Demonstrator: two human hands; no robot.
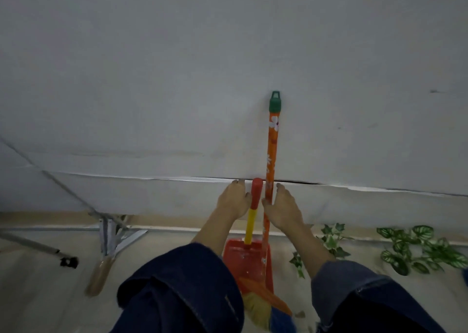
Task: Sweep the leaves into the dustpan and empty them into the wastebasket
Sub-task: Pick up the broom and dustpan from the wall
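Flanking the dustpan (249, 256) and flower-printed broom (269, 178), both hands open.

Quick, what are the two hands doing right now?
Left hand: open, beside the red-and-yellow dustpan handle, not gripping it.
Right hand: open, thumb by the orange flowered broom handle, not gripping.

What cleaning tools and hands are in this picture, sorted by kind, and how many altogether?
Brooms: 1, the broom with an orange flowered stick and green cap, leaning on the wall.
Dustpans: 1, the red dustpan with a yellow and red handle.
Hands: 2, the left hand and the right hand, both open beside the handles.
Total: 4
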